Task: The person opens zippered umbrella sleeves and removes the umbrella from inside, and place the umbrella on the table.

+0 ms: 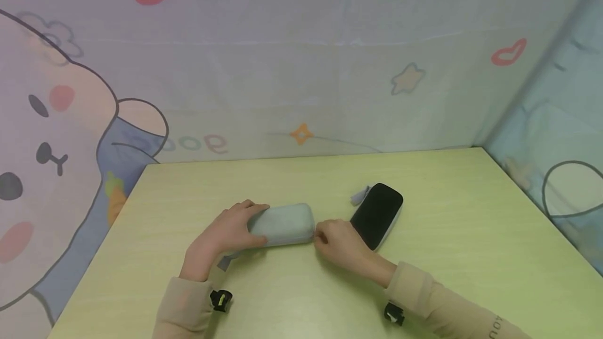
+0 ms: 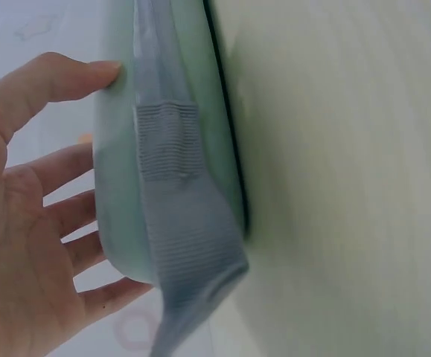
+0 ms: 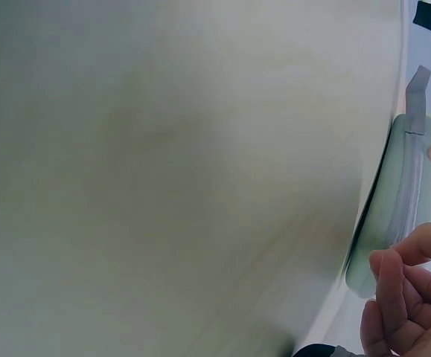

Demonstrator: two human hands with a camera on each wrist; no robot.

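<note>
A pale green zip case [image 1: 287,224] lies on the table, rounded at its corners. My left hand [image 1: 228,232] holds its left end, thumb on the near side and fingers over the far side. In the left wrist view a grey ribbed strap [image 2: 172,149] runs along the zip side and hangs past the end. At the case's right end, my right hand [image 1: 341,245] pinches thumb and forefinger together at the zip [image 3: 407,190]. The zip pull between those fingertips is hidden by them.
Just beyond the right hand lies a black-topped, rounded flat case [image 1: 378,216] with pale sides and a small grey strap [image 1: 360,195]. The light yellow table [image 1: 301,297] ends at a printed cloth backdrop [image 1: 292,67] behind.
</note>
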